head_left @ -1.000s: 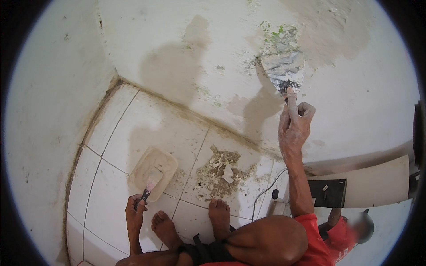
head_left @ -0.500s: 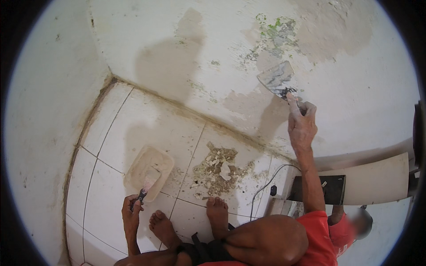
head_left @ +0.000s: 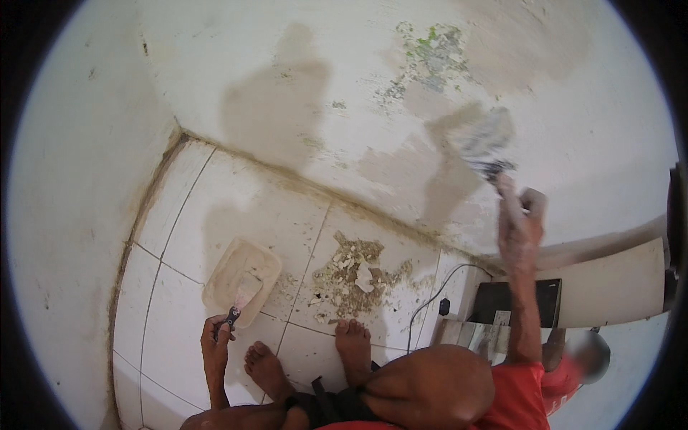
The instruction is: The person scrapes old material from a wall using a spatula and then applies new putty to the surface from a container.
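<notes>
My right hand (head_left: 522,222), dusted with pale powder, grips a wide putty knife (head_left: 482,143); its blurred blade is against or close to the wall (head_left: 588,136), below a flaking patch with green spots (head_left: 433,57). My left hand (head_left: 215,337), low on the left, holds a smaller putty knife (head_left: 247,288) by its dark handle. That blade lies inside a pale plastic tray (head_left: 269,261) smeared with beige paste, on the tiled floor.
Crumbled debris (head_left: 351,269) lies beside the tray, near my bare feet (head_left: 352,340). A grey cable (head_left: 438,290) runs toward the wall. At right are leaning boards (head_left: 609,279) and a mirror reflecting a person in red (head_left: 562,373). The room's corner is at left.
My right hand and the wide putty knife have moved down and to the right along the wall. My left hand and the tray have barely moved.
</notes>
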A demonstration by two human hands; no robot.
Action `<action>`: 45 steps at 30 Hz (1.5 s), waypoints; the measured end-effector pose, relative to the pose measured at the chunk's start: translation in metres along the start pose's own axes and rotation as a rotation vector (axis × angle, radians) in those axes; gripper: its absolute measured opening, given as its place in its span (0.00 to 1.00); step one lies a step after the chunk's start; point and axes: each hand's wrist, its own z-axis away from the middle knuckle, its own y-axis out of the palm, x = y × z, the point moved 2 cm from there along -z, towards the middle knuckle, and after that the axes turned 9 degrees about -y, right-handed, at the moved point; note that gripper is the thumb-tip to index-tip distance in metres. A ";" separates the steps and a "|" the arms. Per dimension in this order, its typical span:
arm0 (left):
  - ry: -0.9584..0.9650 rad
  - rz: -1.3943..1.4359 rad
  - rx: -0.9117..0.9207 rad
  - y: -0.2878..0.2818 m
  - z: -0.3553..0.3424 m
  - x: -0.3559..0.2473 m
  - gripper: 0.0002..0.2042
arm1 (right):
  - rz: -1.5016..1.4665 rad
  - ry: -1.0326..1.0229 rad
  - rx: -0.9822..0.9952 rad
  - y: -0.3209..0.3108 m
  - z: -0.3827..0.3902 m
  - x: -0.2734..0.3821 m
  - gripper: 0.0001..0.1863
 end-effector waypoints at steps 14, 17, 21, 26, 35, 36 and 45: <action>0.009 -0.016 0.007 0.003 0.004 0.001 0.14 | 0.153 -0.073 -0.037 0.058 -0.034 0.022 0.34; 0.012 -0.024 0.010 0.001 0.002 0.003 0.13 | 0.243 -0.061 0.073 0.043 -0.029 0.008 0.32; -0.006 -0.016 0.023 0.001 0.002 0.004 0.14 | 0.290 -0.050 0.125 0.014 -0.020 -0.018 0.31; 0.002 -0.016 0.035 0.001 -0.001 0.006 0.14 | 0.290 -0.128 0.082 -0.045 -0.013 -0.056 0.32; 0.056 -0.043 0.023 0.002 -0.006 0.011 0.14 | 0.316 -0.080 0.007 -0.040 -0.005 -0.041 0.30; 0.048 -0.009 0.035 0.003 -0.008 0.014 0.14 | 0.331 -0.033 -0.009 -0.044 0.004 -0.044 0.29; 0.056 -0.065 0.002 -0.003 -0.012 0.018 0.14 | -1.232 1.073 -0.282 -0.030 0.118 0.041 0.21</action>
